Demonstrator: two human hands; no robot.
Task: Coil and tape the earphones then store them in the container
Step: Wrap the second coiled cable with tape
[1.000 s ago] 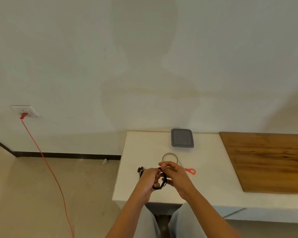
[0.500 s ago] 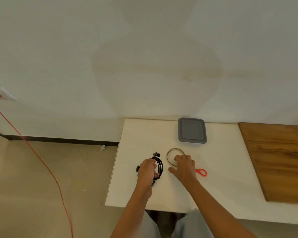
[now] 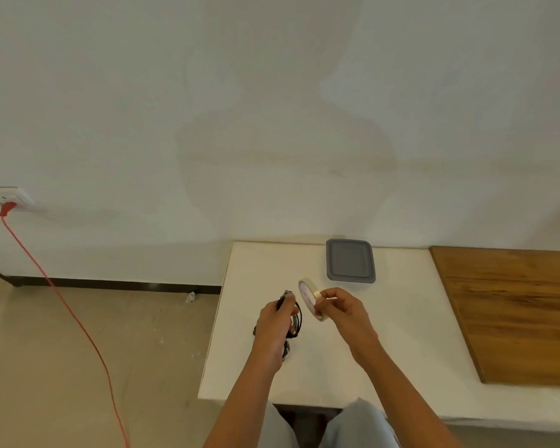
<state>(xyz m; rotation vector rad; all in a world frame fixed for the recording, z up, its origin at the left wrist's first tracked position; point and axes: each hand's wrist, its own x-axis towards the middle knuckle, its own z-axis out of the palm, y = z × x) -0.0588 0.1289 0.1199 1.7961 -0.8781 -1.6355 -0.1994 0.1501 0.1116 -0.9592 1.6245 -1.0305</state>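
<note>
Left hand (image 3: 276, 321): fingers curled round coiled black earphones (image 3: 296, 320). Right hand (image 3: 340, 310): fingertips pinching masking tape roll (image 3: 310, 299), held on edge. Grey lidded container (image 3: 350, 260): behind, on white table (image 3: 401, 334).

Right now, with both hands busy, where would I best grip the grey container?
By its left and right edges, from above on the near side. The grey container lies flat and low on the white table, close to the wall, so the far side looks tight; its raised rim likely offers the best purchase.

wooden board (image 3: 514, 315) on table (image 3: 417, 357) (right side) | red cable (image 3: 47, 279) in wall socket (image 3: 12, 196)
</note>
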